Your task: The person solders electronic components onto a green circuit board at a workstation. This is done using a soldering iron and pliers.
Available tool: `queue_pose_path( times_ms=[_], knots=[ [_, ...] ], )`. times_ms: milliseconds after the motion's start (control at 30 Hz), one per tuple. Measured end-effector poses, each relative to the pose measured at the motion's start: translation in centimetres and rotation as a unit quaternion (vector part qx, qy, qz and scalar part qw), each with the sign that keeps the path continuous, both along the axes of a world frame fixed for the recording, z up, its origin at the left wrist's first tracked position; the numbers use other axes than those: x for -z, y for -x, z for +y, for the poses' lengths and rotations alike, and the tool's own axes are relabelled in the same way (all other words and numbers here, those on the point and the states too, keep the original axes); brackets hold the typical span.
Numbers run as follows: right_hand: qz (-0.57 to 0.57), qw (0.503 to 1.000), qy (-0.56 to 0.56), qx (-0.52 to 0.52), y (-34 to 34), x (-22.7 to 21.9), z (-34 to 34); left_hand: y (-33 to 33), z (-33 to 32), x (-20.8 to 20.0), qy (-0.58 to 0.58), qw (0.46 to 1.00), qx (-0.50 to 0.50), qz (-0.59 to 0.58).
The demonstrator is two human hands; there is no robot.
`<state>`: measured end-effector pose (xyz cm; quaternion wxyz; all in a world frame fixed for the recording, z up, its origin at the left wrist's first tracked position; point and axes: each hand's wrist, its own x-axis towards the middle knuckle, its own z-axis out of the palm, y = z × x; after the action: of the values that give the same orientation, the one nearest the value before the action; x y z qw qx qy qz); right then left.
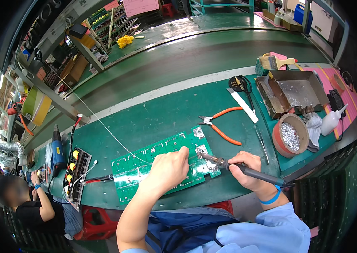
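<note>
A large green circuit board (124,169) lies flat on the green bench in front of me. My right hand (246,169) is wrapped round the dark handle of a soldering iron (259,174). The iron's tip meets a silvery square pad at the board's right part. Over the middle of the board, my left hand (171,169) is closed, knuckles up. A thin solder wire (115,137) comes down from the upper left and runs into this hand; its end is hidden by the fingers. Orange-handled cutting pliers (225,125) lie open just beyond the board.
To the right stand a round tub of silvery scraps (278,142), a metal tray (267,96), a brush (273,62) and a white squeeze bottle (332,121). Tweezers (262,145) lie nearby. At left are a component strip (79,177), a blue tool (57,156) and a seated co-worker (35,211).
</note>
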<state>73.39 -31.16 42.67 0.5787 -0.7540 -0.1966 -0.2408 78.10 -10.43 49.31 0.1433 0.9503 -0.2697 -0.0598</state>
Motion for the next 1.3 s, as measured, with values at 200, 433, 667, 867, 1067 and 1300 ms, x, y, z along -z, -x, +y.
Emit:
queue_pose_path(
  times_ms=[200,433,667,867,1067,1300],
  knots=[
    [0.004,1.0,0.005,0.001,-0.1,-0.2,0.0,-0.3,-0.2,0.5,0.014,0.999,0.014,-0.044],
    [-0.036,0.999,0.018,0.001,-0.3,-0.1,0.1,0.1,-0.1,0.5,0.023,0.999,0.011,-0.042],
    [-0.103,0.993,0.054,0.0,-0.3,0.5,0.3,0.7,0.9,0.7,0.054,0.998,-0.007,0.01],
    [-0.1,0.993,0.054,-0.006,-0.1,0.2,0.1,0.6,1.3,0.9,0.067,0.997,0.008,0.022],
    [-0.081,0.995,0.05,-0.004,0.4,-0.9,-0.4,0.7,1.4,0.4,0.095,0.992,-0.024,0.078],
    [-0.028,0.999,0.022,0.01,0.3,-0.8,-0.3,0.8,1.3,0.7,0.108,0.99,-0.04,0.086]
  ],
)
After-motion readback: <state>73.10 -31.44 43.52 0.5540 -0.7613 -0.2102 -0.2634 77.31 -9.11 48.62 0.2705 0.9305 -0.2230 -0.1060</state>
